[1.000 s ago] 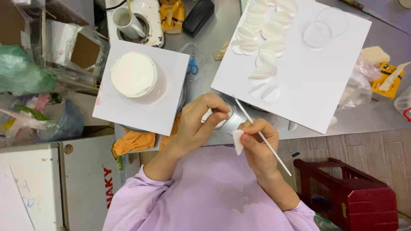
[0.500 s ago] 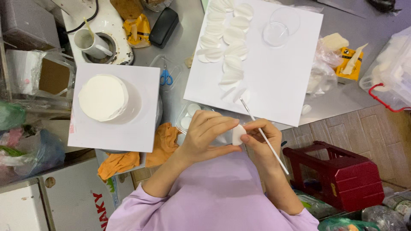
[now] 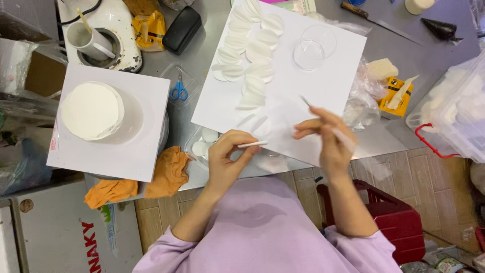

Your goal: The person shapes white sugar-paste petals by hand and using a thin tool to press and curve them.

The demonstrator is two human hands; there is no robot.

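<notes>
My left hand (image 3: 228,161) pinches a thin white disc (image 3: 252,144) edge-on between thumb and fingers, at the near edge of a white board (image 3: 333,86). My right hand (image 3: 328,141) holds a slim brush (image 3: 323,121) with its tip pointing up over the board. Several white round discs (image 3: 250,50) lie in rows on the far left of the board. A clear glass bowl (image 3: 314,48) stands on the board at the right. More white discs (image 3: 204,142) sit in a clear tray by my left hand.
A white round cake (image 3: 93,111) stands on a square white board (image 3: 141,156) at left. Orange cloths (image 3: 169,172), blue scissors (image 3: 178,91), a white mug (image 3: 88,40), a black case (image 3: 182,29), a clear box with a red handle (image 3: 449,111) and a red crate (image 3: 399,222) surround me.
My hands have moved apart: the left hand now holds the white disc alone, and the right hand with the brush has swung out to the right over the board.
</notes>
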